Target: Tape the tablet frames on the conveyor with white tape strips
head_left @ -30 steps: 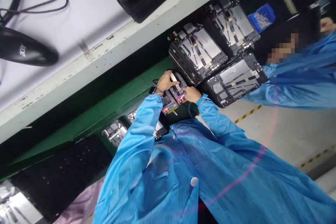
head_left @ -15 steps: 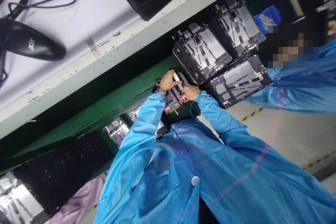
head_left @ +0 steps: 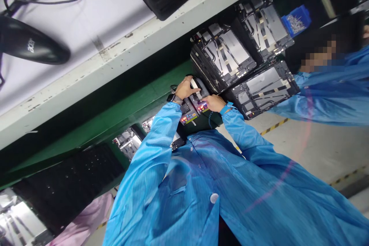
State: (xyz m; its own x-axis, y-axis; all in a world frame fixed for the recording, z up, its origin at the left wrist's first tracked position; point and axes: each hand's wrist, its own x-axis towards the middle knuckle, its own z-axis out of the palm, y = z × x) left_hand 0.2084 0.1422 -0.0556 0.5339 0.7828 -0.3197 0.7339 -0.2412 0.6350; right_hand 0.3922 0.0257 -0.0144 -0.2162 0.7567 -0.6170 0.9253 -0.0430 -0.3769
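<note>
Two tape dispensers with red-lit displays and coloured buttons stand side by side on the green bench. The far one (head_left: 203, 91) has a pale roll (head_left: 196, 86) in its top. My left hand (head_left: 184, 88), with a watch at the wrist, curls over this dispenser beside the roll, its thumb stretched across the top. At the front, just above the display, my right hand (head_left: 215, 103) has its fingers pressed together; what they pinch is too small to make out. A blue wrist strap (head_left: 227, 107) with a coiled cord circles that wrist. The nearer dispenser (head_left: 188, 113) is untouched.
Opened device shells with silver batteries (head_left: 230, 52) stand stacked beyond the dispensers, with another shell (head_left: 265, 90) nearer. A blue bin (head_left: 296, 20) holds small pale pieces. A white shelf edge (head_left: 115, 52) crosses above the bench. A co-worker's blue sleeve (head_left: 331, 100) is at the right.
The view has shifted slightly. My right hand sits a touch farther to the right along the dispenser's front, while my left hand stays in place on top.
</note>
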